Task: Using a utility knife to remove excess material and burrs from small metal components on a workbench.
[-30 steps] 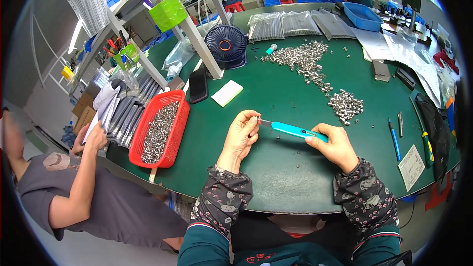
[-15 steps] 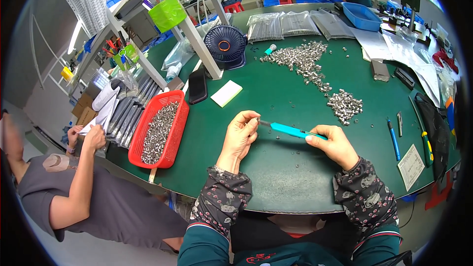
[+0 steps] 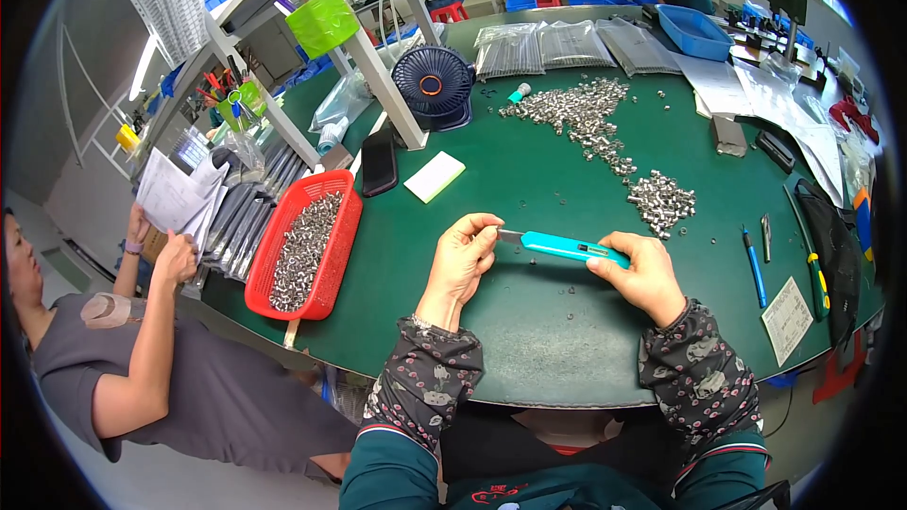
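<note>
My right hand (image 3: 647,276) is wrapped round the handle of a turquoise utility knife (image 3: 557,246) above the green table. The blade points left and its tip meets the pinched fingertips of my left hand (image 3: 463,260). Whatever small piece those fingers grip is mostly hidden; it may be one of the little metal parts. Beyond my hands lie a small heap of short metal sleeves (image 3: 661,203) and a larger spread pile of them (image 3: 576,118). To the left, a red plastic basket (image 3: 351,236) holds many similar small metal pieces (image 3: 307,250).
A black phone (image 3: 380,162), a note pad (image 3: 435,178) and a blue fan (image 3: 433,85) stand left of centre. On the right lie a blue pen (image 3: 754,266), a paper slip (image 3: 788,321) and a screwdriver (image 3: 818,283). A co-worker (image 3: 142,359) at the left holds papers (image 3: 175,191).
The knife has rolled slightly in my right hand, so its flat side with the slider slot shows more. The co-worker has raised the papers and leaned into view.
</note>
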`<state>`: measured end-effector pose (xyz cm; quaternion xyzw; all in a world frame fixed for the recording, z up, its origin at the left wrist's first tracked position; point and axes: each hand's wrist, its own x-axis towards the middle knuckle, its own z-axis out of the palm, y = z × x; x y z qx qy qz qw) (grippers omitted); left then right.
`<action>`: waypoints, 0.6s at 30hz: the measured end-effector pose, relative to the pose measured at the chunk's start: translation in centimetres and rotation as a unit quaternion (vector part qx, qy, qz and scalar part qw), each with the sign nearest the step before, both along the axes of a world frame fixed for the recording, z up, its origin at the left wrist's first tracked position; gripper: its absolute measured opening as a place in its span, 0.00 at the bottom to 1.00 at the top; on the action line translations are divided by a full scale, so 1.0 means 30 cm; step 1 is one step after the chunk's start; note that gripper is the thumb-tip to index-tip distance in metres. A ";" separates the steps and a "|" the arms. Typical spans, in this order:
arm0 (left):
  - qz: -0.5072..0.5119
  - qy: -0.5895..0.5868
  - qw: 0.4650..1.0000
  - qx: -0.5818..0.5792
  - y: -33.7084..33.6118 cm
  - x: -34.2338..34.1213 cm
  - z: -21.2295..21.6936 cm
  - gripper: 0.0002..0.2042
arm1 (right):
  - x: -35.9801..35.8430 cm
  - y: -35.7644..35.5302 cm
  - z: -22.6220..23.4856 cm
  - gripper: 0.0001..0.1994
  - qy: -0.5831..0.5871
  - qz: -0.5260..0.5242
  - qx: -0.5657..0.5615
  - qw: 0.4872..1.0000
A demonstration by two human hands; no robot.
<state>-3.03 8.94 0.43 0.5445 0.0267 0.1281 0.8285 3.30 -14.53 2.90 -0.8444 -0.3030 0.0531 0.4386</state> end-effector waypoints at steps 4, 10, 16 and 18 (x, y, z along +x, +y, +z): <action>-0.018 -0.001 1.000 -0.013 0.008 0.002 -0.005 0.06 | -0.007 -0.003 -0.001 0.13 -0.118 -0.031 0.008 0.993; -0.026 0.017 0.999 -0.022 0.010 0.001 -0.002 0.06 | -0.012 -0.001 -0.004 0.13 -0.223 -0.044 0.017 0.974; -0.019 0.026 0.998 -0.057 0.010 0.003 -0.008 0.06 | 0.002 0.003 -0.004 0.11 -0.308 -0.052 0.067 0.948; -0.009 0.023 0.998 -0.064 0.009 0.002 -0.005 0.06 | 0.007 0.000 -0.002 0.11 -0.308 -0.082 0.104 0.942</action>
